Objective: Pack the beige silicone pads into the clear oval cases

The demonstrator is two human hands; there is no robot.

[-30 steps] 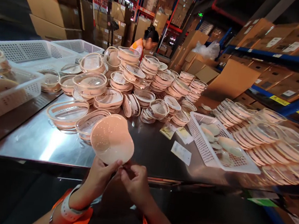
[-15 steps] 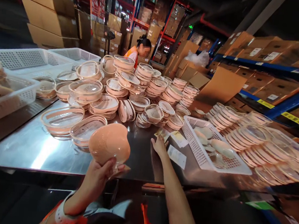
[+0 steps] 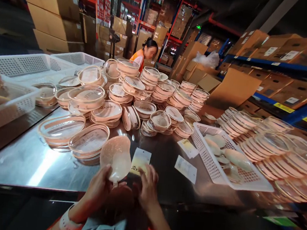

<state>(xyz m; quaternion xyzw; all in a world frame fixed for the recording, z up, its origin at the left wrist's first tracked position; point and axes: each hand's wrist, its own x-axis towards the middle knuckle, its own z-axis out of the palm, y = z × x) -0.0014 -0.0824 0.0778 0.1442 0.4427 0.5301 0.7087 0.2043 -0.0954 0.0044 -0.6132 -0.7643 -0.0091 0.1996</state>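
My left hand [image 3: 99, 182] grips a silicone bra with two peach-coloured cups. One cup [image 3: 116, 157] stands up with its pale, glossy hollow side facing me. The other cup [image 3: 121, 197] hangs below it in shadow, joined at a small middle clasp. Just to the right, my right hand [image 3: 148, 186] has its fingers on a printed card [image 3: 141, 157], white and yellow with dark lettering, held close beside the bra. Two clear oval cases [image 3: 89, 141] with peach rims stand on the metal table [image 3: 164, 167] just beyond my left hand.
More cards [image 3: 186, 168] lie right of my hands. A white basket [image 3: 208, 168] holds several cups, with stacked oval cases [image 3: 265, 148] beyond it. Piled cases [image 3: 143, 108] fill the table's far side. White crates [image 3: 24, 63] stand left. A person in an orange vest [image 3: 137, 56] is behind the pile.
My right hand has picked up a card and drawn it back towards the bra. In my left hand the bra has turned and unfolded, now showing a cup's hollow side and the second cup below.
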